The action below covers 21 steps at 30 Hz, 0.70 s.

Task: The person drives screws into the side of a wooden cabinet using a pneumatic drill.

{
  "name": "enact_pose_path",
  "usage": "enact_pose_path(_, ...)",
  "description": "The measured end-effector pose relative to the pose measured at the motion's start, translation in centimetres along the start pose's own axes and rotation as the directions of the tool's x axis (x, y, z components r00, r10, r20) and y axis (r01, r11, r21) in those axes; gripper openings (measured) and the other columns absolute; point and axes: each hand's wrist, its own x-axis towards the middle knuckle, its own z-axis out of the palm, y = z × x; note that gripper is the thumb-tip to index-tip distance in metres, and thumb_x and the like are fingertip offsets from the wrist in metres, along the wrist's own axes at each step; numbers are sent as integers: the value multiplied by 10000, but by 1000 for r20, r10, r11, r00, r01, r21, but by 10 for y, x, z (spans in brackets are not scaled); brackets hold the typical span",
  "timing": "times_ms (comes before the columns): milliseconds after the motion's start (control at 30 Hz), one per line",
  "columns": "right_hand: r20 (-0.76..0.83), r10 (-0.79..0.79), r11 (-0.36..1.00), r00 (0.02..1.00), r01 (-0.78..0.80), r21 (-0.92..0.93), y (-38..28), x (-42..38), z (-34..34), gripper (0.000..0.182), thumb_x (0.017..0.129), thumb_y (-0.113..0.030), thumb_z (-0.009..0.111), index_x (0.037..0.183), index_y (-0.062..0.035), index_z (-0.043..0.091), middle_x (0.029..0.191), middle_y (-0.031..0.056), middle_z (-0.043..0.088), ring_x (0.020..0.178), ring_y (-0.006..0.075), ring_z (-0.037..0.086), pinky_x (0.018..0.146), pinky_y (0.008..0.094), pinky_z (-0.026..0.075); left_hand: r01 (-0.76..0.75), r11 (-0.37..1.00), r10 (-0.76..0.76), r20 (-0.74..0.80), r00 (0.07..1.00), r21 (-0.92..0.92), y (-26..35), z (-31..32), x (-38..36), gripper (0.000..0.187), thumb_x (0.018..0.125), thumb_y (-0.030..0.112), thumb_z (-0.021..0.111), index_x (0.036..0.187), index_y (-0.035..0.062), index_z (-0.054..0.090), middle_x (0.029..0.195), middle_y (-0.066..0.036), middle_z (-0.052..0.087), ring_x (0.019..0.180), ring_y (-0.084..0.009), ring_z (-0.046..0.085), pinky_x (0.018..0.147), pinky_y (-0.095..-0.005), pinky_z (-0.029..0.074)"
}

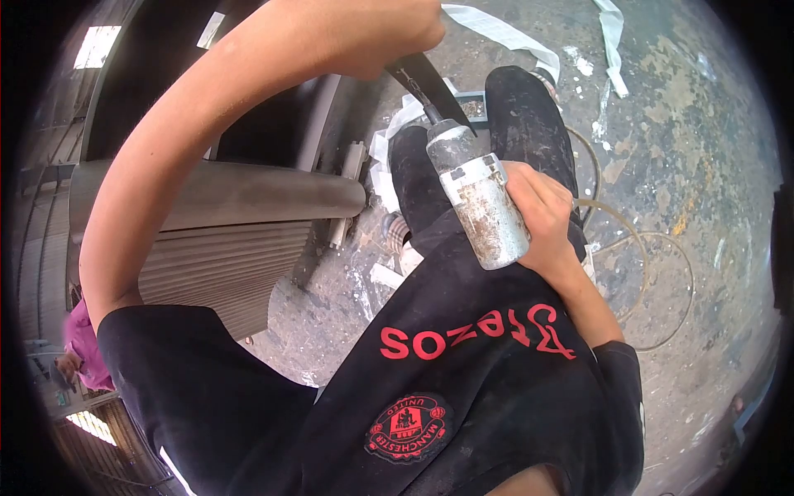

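Observation:
My left hand (397,33) reaches across from the left to the top of the view, its fingers closed on one end of a dark, flat, pointed strip (442,93). The strip slants down between my knees. A worn, silver-white cylindrical tool (486,211) lies at a slant over my lap, and its thin dark tip overlaps the strip in view; whether they touch, I cannot tell. My right hand (542,211) is wrapped round the tool's right side, with some fingers hidden behind it.
A thin hose (647,273) loops over the stained floor (703,190) on the right. White strips (500,29) lie ahead. A large grey tube (273,192) and ribbed panels (219,264) are at left. Part of a person in pink (89,343) shows at the far left.

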Motion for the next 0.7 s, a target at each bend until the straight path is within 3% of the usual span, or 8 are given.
enact_pose_path(467, -16, -20, 1000, 1000, 20, 4, 1, 0, 2, 389, 690, -152, 774, 997, 58, 661, 926, 175, 687, 750, 338, 680, 658, 372, 525, 46, 999, -45, 58, 997, -8, -2, 5, 5, 75, 734, 64, 673, 710, 2, 707, 700, -163, 682, 704, -331, 692, 634, -394, 531)
enact_pose_path(567, 0, -2, 1000, 1000, 2, 2, 0, 0, 0, 391, 689, -150, 774, 1003, 56, 663, 931, 175, 689, 755, 337, 683, 661, 371, 527, -1, 1000, 1, -44, 999, 2, -4, 11, 2, 75, 737, 59, 667, 706, 3, 706, 694, -163, 678, 703, -332, 689, 634, -396, 529)
enact_pose_path(700, -2, 6, 1000, 1000, -6, -4, -2, 0, 0, 388, 689, -148, 772, 1000, 56, 663, 932, 177, 690, 760, 337, 685, 662, 369, 528, 54, 998, -52, 47, 998, -33, -1, 4, 4, 70, 735, 53, 662, 698, 7, 701, 689, -160, 674, 707, -331, 687, 634, -395, 524)
